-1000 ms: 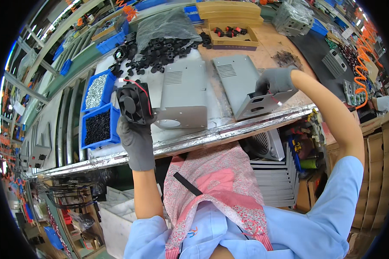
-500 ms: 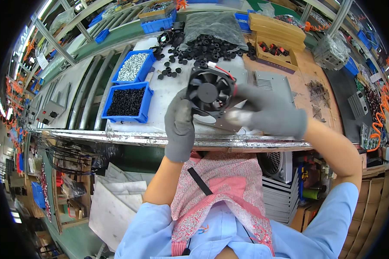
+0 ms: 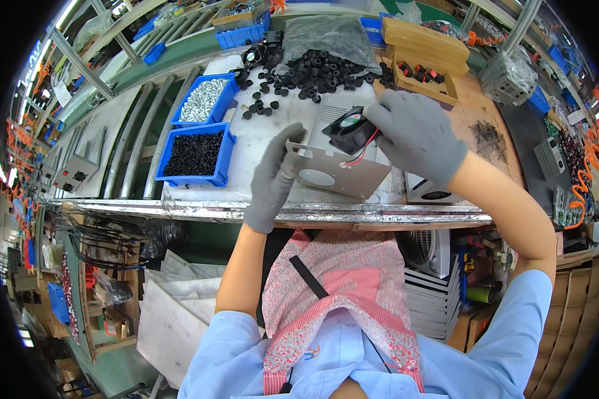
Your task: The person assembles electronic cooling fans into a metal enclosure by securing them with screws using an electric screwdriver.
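Observation:
My right hand (image 3: pixel 419 136), in a grey glove, grips a small black cooling fan (image 3: pixel 350 131) by its right side. The fan is tilted, and its red and black wires with a white connector hang below it. Just under the fan stands a bent grey metal panel (image 3: pixel 343 174) with a large round hole and a slotted part behind. My left hand (image 3: pixel 275 174), also gloved, is closed around the panel's left edge, with the thumb and fingers on either side of it.
Blue bins of silver screws (image 3: pixel 204 101) and black screws (image 3: pixel 194 156) stand at the left. Black rubber feet (image 3: pixel 323 72) lie piled by a plastic bag (image 3: pixel 329 40). An open cardboard box (image 3: pixel 424 85) holds red-black parts. Another metal case (image 3: pixel 429 189) lies at the bench's front edge.
The fan has gone from both hands to the right hand alone, moved right and tipped. My left hand has let go of it and taken the metal panel's edge, and the panel now stands raised.

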A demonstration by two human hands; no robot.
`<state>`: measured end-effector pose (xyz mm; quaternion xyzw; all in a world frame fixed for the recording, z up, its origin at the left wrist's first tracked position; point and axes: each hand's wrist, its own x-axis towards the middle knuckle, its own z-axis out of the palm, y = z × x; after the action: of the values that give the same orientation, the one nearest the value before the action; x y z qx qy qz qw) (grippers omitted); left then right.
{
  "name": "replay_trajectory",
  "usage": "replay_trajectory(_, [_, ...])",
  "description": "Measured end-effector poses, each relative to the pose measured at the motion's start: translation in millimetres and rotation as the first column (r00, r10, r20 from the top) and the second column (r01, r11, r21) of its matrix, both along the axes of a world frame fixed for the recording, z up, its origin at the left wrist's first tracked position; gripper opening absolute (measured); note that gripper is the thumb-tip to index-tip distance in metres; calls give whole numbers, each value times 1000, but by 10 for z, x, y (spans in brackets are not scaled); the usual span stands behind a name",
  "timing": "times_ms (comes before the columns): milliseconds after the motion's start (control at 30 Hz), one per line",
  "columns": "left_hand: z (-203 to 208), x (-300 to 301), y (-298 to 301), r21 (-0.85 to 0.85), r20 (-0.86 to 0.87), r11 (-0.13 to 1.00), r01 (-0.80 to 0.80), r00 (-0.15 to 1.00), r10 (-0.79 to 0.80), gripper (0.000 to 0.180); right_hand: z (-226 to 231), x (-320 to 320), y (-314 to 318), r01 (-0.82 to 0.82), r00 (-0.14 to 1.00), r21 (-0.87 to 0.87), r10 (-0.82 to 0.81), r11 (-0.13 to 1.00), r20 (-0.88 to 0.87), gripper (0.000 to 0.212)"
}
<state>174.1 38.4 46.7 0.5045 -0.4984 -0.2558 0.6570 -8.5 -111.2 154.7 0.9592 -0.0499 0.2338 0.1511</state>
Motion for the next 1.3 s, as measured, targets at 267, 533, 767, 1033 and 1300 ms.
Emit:
replay_trajectory(267, [-308,57,-131,72,-194,981,180,967,-163,89,106,495,46,373,787,247,-164,894,-594,19])
replay_trajectory(533, [-280,135,-267,105,-203,943,315,935,-290,90,-151,638,-57,473,665,313,-101,824,-740,31])
replay_trajectory(767, [-506,279,-334,222,-242,892,394,908,-341,46,74,-235,-311,332,941,932,18,145,-338,43])
replay_trajectory(1033, [-497,183,-346,50,-126,969,242,964,-234,41,-46,-1387,-157,394,912,647,-191,653,-362,43])
replay_trajectory(1300, [-437,172,-259,296,-324,852,431,885,-335,52,-516,-1479,-192,366,930,316,-335,875,-150,19])
